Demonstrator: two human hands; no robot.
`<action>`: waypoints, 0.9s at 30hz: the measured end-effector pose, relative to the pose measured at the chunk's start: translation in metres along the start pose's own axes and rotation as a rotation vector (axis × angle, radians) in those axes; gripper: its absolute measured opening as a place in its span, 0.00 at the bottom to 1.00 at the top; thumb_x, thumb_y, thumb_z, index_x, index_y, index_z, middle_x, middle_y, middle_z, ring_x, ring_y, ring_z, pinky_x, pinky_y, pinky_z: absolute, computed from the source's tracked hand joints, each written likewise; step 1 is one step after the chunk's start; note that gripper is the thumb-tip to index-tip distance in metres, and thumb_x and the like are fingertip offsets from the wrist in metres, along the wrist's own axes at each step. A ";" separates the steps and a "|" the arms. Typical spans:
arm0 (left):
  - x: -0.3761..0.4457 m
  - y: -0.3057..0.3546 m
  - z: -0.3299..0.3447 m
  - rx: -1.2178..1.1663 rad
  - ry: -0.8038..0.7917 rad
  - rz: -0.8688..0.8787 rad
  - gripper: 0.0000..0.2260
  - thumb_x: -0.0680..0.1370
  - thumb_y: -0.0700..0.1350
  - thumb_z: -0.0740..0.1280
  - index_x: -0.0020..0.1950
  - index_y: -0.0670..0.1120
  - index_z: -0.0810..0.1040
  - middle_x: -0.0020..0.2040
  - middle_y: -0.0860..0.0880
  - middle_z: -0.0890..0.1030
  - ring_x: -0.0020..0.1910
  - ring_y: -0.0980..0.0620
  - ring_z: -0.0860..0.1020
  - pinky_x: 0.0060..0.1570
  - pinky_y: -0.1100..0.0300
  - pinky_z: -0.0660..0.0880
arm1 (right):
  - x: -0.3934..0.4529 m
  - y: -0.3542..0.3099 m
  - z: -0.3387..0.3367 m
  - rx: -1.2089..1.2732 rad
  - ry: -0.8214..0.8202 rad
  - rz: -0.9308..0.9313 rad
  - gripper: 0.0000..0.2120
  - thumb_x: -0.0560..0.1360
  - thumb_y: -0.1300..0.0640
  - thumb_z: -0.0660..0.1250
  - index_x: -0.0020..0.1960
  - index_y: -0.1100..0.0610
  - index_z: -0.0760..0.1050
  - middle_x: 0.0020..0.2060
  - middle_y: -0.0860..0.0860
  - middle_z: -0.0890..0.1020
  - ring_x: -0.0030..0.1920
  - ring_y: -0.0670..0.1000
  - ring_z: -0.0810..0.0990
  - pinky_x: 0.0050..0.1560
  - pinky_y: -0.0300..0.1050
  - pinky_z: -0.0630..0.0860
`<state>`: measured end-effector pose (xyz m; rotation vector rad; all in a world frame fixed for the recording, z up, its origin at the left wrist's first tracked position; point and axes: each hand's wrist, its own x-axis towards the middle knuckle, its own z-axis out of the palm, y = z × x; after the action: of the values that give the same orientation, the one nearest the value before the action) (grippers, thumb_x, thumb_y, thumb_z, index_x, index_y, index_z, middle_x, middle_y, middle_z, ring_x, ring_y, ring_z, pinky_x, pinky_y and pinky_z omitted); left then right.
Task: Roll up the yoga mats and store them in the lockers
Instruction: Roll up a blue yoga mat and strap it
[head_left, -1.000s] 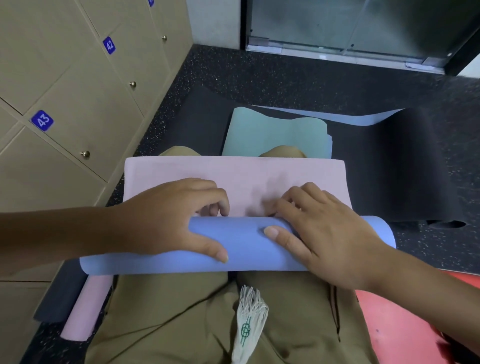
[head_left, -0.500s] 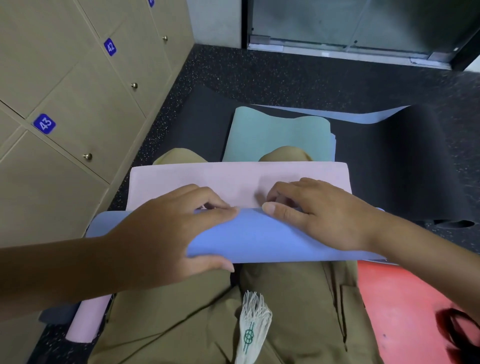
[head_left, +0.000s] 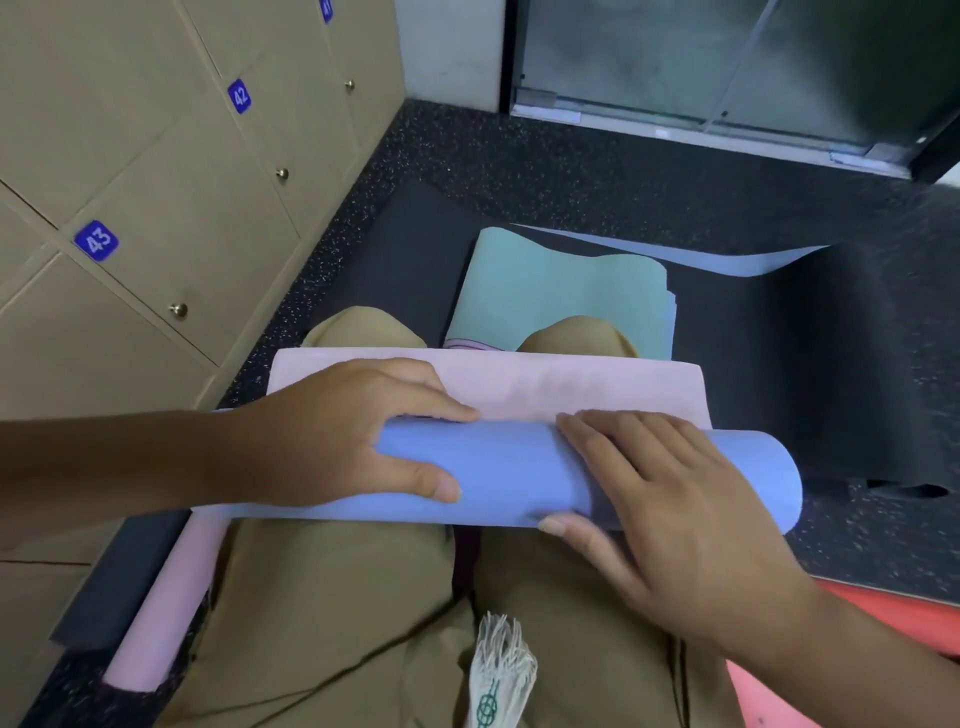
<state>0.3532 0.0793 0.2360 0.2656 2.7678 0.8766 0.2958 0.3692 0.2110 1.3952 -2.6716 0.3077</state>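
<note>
Landmark: the blue roll (head_left: 498, 470), a yoga mat with a blue outer face, part rolled, lying crosswise over the person's lap
Left hand (head_left: 358, 431): curled over the left part of the blue roll, fingers over its far side, thumb pressed on its near face, grasping it
Right hand (head_left: 670, 499): laid over the right part of the blue roll, fingers spread across the top, thumb tucked at its near lower edge, gripping it
Pink face (head_left: 545, 382): the unrolled inner side of the same mat, flat just beyond the blue roll, reaching to the knees
Trousers (head_left: 332, 613): olive-tan, under the blue roll; both knees show beyond the pink face
Teal mat (head_left: 561, 291): folded in wavy layers, on the floor beyond the knees, well past the blue roll
Black mat (head_left: 810, 353): spread flat on the floor beyond and to the right of the blue roll, a pale blue sheet showing under its far edge
Pink roll (head_left: 166, 603): a rolled mat on the floor, below the left end of the blue roll, beside the left thigh
Lockers (head_left: 171, 171): beige doors with round metal knobs, left of the blue roll; blue tags read "43" (head_left: 96, 239) and "42" (head_left: 239, 95); a third tag at the top edge cannot be read
Red mat (head_left: 841, 665): near right of the blue roll, behind the right forearm
Fringe (head_left: 501, 670): white tassel with a green round emblem, nearer than the blue roll; no writing readable on it
Glass door (head_left: 727, 67): far beyond the blue roll, metal-framed
</note>
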 end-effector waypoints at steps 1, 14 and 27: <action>0.003 0.001 -0.003 -0.013 -0.020 -0.015 0.29 0.66 0.71 0.70 0.65 0.66 0.78 0.59 0.68 0.78 0.62 0.66 0.74 0.59 0.72 0.66 | 0.000 0.001 0.002 -0.003 0.001 -0.006 0.31 0.82 0.36 0.56 0.69 0.60 0.76 0.58 0.55 0.81 0.54 0.59 0.79 0.58 0.54 0.74; -0.023 0.019 0.032 0.445 0.320 0.212 0.27 0.80 0.61 0.64 0.72 0.45 0.77 0.69 0.47 0.78 0.64 0.44 0.78 0.62 0.48 0.72 | 0.048 0.024 -0.017 0.122 -0.256 0.057 0.32 0.78 0.29 0.41 0.64 0.44 0.74 0.48 0.44 0.81 0.50 0.50 0.79 0.45 0.50 0.74; 0.015 -0.002 0.031 0.491 0.324 0.192 0.39 0.75 0.69 0.67 0.75 0.42 0.73 0.67 0.47 0.78 0.61 0.45 0.79 0.59 0.49 0.75 | 0.039 0.033 -0.002 0.007 0.092 0.025 0.20 0.83 0.43 0.58 0.63 0.56 0.79 0.54 0.51 0.81 0.52 0.56 0.77 0.55 0.52 0.72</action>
<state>0.3473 0.0986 0.2078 0.5175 3.2757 0.2728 0.2465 0.3565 0.2159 1.3167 -2.6177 0.3751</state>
